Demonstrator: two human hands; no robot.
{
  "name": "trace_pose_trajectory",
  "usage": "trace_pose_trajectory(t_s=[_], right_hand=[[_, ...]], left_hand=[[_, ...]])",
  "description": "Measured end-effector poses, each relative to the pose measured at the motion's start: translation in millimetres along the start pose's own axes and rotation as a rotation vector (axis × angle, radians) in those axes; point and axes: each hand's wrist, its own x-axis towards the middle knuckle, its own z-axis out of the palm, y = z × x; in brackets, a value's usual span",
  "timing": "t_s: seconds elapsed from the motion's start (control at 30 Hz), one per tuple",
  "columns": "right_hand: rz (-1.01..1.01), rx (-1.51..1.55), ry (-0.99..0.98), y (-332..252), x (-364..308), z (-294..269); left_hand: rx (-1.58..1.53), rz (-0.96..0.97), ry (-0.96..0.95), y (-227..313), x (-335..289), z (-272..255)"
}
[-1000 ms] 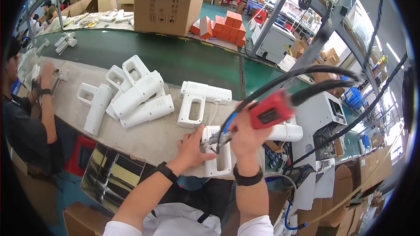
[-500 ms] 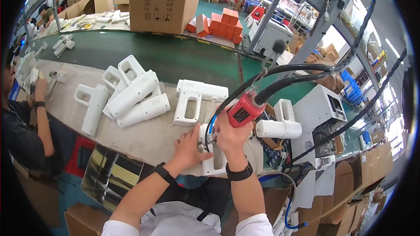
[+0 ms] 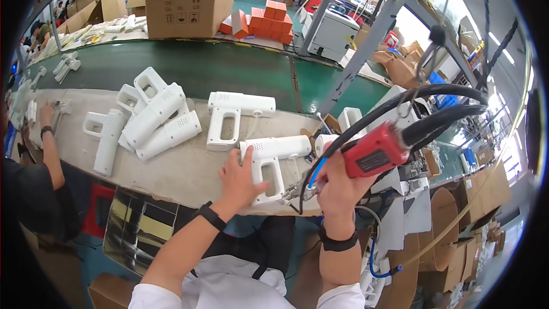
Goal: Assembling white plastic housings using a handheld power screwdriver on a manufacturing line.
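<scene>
A white pistol-shaped plastic housing (image 3: pixel 286 146) lies flat in front of me, its looped handle toward me. My left hand (image 3: pixel 237 180) rests against its left side with the fingers spread, the thumb over the handle's edge. To the right of the handle, my right hand (image 3: pixel 338 190) is wrapped round a red electric screwdriver (image 3: pixel 374 151). The tool is tilted, its metal nose (image 3: pixel 300 190) pointing down and left beside the handle's lower end. A blue air tube and black cables run along it. Another similar housing (image 3: pixel 243 103) lies just beyond.
Several white housings (image 3: pixel 154 114) are piled to the left on the beige board (image 3: pixel 189 180). A green conveyor belt (image 3: pixel 220 63) runs behind, with a large carton (image 3: pixel 183 0) and orange boxes (image 3: pixel 266 20) past it. Thick cables (image 3: pixel 434 91) hang at right. A co-worker's arm (image 3: pixel 53 157) reaches in at far left.
My right hand has drawn the screwdriver up and right, off the housing, and tilted it more. The left hand stays by the housing, which shows more fully. The whole view has shifted.
</scene>
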Motion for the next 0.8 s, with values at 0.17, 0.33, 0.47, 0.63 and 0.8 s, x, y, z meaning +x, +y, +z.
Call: trace_pose_trajectory(t_s=[0.17,0.33,0.47,0.63,0.8], right_hand=[[0.064,-0.046,0.063,7.5,-8.4,-4.7],[0.056,-0.150,0.090,60.9,-19.2,-17.0],[0.089,-0.150,-0.030,63.2,-22.6,-13.7],[0.047,-0.108,0.010,22.0,-14.9,-6.0],[0.165,0.071,-0.028,-25.8,-19.4,29.1]], left_hand=[[0.005,-0.005,0.019,-1.5,-0.8,5.3],[-0.016,-0.004,0.043,0.1,-1.7,10.5],[-0.031,-0.020,0.034,-1.6,-1.4,7.8],[-0.065,-0.028,-0.013,-0.4,-2.9,5.2],[-0.079,-0.027,-0.010,-10.8,-3.8,4.8]])
